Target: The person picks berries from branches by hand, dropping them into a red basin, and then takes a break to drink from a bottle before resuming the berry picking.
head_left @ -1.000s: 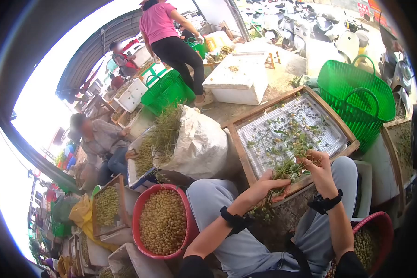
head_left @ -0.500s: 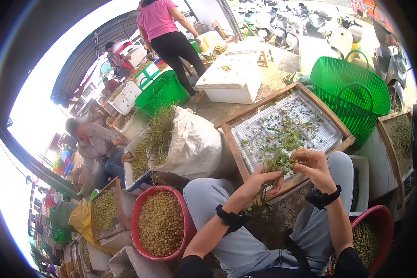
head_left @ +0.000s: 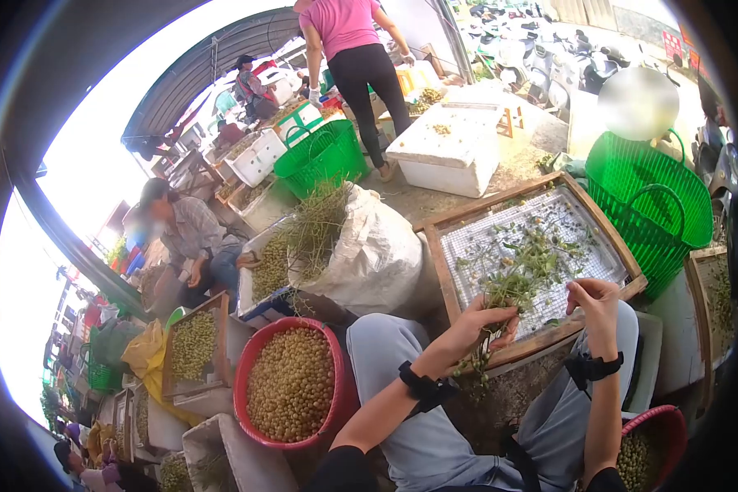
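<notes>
My left hand (head_left: 485, 324) is closed around leafy green sprigs (head_left: 510, 289), whose stems hang below the fingers. To its right, my right hand (head_left: 595, 312) is raised with thumb and fingertips pinched together; whatever is between them is too small to make out. Both hands are over the near edge of a wood-framed mesh screen (head_left: 444, 275). Loose leaves, stems and small round fruits (head_left: 549, 246) lie scattered across its white mesh. Dark bands circle both wrists.
Left of my knees stands a red basket (head_left: 239, 385) full of small round fruits; another red basket (head_left: 672, 439) is at lower right. A white sack (head_left: 377, 254) of stems, foam boxes (head_left: 447, 168) and green baskets (head_left: 697, 193) surround me. Two people (head_left: 361, 41), (head_left: 193, 234) are nearby.
My right hand has moved away from my left hand and the sprigs, to the right. My left hand keeps hold of the sprigs. The whole view has shifted slightly.
</notes>
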A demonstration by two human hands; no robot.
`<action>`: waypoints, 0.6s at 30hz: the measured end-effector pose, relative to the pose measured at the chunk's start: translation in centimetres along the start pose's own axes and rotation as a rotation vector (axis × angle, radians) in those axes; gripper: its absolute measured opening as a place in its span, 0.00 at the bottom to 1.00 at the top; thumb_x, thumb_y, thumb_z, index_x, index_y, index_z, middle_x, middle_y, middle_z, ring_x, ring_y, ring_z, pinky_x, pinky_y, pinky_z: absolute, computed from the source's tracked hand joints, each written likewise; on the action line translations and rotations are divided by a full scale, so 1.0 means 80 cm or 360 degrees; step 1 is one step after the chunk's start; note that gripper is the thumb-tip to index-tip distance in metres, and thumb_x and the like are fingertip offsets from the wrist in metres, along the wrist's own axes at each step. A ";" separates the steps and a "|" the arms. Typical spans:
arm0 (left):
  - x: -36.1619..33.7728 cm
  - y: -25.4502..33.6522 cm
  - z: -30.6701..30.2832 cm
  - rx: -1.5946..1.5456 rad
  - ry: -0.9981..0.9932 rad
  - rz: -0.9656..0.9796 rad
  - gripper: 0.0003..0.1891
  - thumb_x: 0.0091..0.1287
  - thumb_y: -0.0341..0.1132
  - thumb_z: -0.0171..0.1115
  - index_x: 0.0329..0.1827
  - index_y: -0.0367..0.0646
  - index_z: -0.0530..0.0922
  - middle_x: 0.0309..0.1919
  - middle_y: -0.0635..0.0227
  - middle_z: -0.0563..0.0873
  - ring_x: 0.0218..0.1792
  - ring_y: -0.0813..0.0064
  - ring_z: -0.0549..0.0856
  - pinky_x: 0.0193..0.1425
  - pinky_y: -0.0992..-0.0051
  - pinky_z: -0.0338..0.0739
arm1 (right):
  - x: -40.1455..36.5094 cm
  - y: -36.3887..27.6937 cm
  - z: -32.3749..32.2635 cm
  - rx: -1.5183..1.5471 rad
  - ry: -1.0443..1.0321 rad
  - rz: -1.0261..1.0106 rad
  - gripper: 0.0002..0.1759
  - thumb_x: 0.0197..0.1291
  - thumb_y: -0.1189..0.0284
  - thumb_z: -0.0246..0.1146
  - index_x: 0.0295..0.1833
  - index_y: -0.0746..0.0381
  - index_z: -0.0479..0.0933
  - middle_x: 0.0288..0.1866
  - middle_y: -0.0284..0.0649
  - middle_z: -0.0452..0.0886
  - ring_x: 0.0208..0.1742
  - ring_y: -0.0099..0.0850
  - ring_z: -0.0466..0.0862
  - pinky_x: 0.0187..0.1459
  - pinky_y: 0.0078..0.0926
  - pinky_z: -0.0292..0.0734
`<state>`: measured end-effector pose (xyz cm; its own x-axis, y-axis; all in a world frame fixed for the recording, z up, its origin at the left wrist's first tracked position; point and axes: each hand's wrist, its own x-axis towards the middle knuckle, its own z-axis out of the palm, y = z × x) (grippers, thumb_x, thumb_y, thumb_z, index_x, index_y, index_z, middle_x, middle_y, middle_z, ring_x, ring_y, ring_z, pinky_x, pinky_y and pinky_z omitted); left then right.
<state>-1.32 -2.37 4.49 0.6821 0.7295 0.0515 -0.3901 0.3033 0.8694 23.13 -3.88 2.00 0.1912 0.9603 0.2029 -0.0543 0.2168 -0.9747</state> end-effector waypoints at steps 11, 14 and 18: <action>-0.001 0.001 -0.006 0.0018 0.0013 -0.0031 0.16 0.75 0.36 0.52 0.28 0.36 0.74 0.17 0.67 0.76 0.16 0.79 0.72 0.21 0.77 0.63 | -0.030 0.050 -0.268 -0.1260 0.0570 0.0180 0.12 0.60 0.69 0.68 0.32 0.66 0.77 0.24 0.36 0.76 0.26 0.27 0.79 0.31 0.25 0.76; 0.000 -0.006 -0.012 0.0014 -0.0024 -0.0008 0.16 0.74 0.36 0.53 0.28 0.36 0.74 0.17 0.67 0.76 0.16 0.78 0.73 0.21 0.77 0.63 | -0.075 0.138 -0.322 -0.2140 0.0375 0.0096 0.13 0.51 0.70 0.72 0.38 0.66 0.79 0.31 0.44 0.82 0.35 0.40 0.84 0.39 0.34 0.79; 0.012 -0.003 0.005 0.0048 0.0033 -0.0048 0.15 0.74 0.35 0.51 0.28 0.36 0.74 0.17 0.65 0.75 0.17 0.77 0.72 0.23 0.76 0.63 | -0.059 0.053 -0.228 -0.1649 0.0439 0.0151 0.15 0.53 0.72 0.69 0.46 0.67 0.80 0.39 0.48 0.84 0.41 0.45 0.85 0.44 0.36 0.79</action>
<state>-0.33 -2.03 4.50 0.6801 0.7329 0.0154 -0.3505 0.3066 0.8849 39.89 -10.73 -4.78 0.4512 0.8647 0.2206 0.7515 -0.2349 -0.6165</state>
